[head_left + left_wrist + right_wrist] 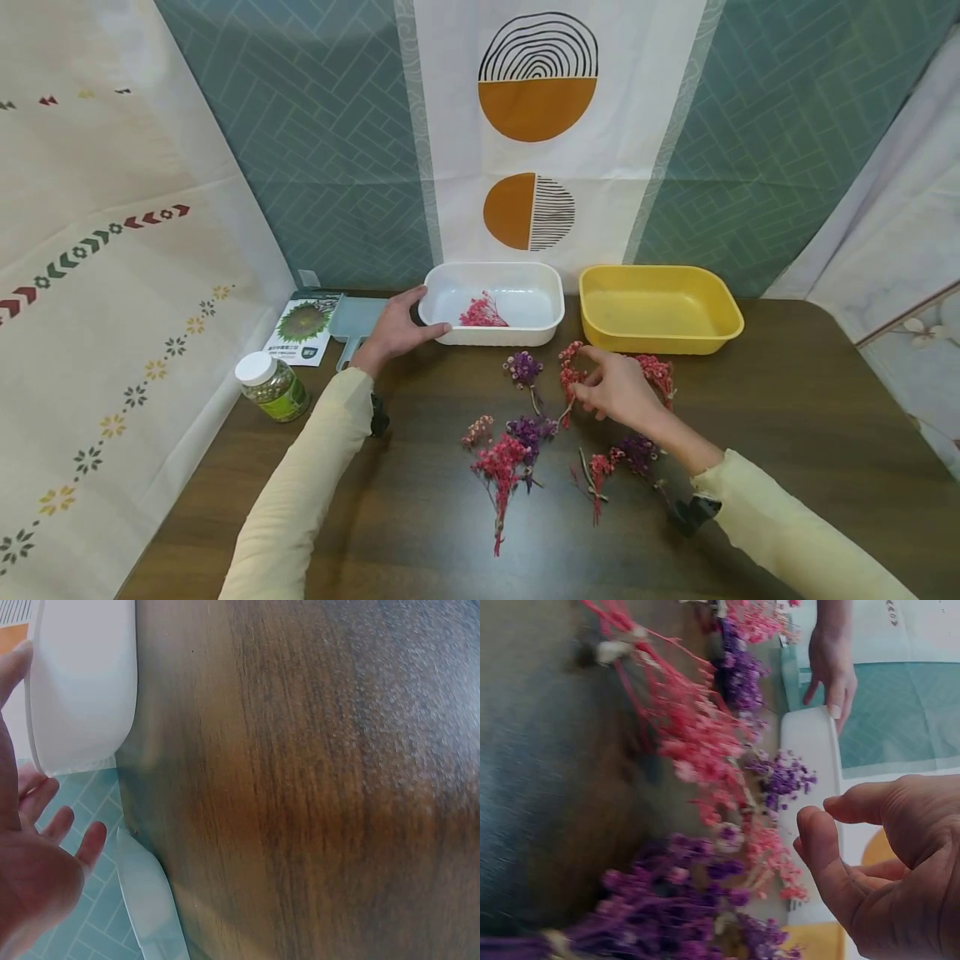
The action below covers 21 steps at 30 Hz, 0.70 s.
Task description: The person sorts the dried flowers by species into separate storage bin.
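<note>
My left hand (397,332) spans the left end of a white basin (491,336), its thumb on the front rim and its index finger at the back corner. In the left wrist view the thumb of my left hand (37,862) lies on the rim of the white basin (86,682), with other fingers spread beyond its end. Over a pink dried flower sprig (568,367) hovers my right hand (618,390). The right wrist view shows a small gap between thumb and index finger of my right hand (900,862), nothing between them. Pink sprigs (697,742) and purple ones (682,892) lie beside it.
A yellow basin (660,343) stands right of the white one, which contains a pink sprig (482,311). More pink (501,462) and purple (523,367) sprigs lie on the table (420,500). At the left are a lidded jar (273,387), a seed packet (302,329) and a blue-grey scoop (356,318).
</note>
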Tool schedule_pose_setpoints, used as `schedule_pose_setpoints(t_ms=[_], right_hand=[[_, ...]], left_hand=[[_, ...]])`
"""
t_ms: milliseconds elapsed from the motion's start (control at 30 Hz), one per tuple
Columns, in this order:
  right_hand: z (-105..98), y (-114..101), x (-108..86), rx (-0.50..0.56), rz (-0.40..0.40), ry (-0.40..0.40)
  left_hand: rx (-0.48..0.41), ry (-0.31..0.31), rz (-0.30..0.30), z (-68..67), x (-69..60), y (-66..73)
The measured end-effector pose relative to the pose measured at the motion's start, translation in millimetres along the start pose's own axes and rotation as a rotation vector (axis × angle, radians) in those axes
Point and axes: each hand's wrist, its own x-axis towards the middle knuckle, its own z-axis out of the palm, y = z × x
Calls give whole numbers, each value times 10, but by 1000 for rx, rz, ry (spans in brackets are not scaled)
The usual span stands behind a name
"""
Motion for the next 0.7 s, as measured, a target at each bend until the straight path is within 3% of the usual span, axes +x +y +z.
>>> schedule_pose_setpoints(t_ms=[700], right_hand=[[234, -8, 53, -136, 147, 3]], left_hand=[[7, -1, -9, -7, -14, 18]])
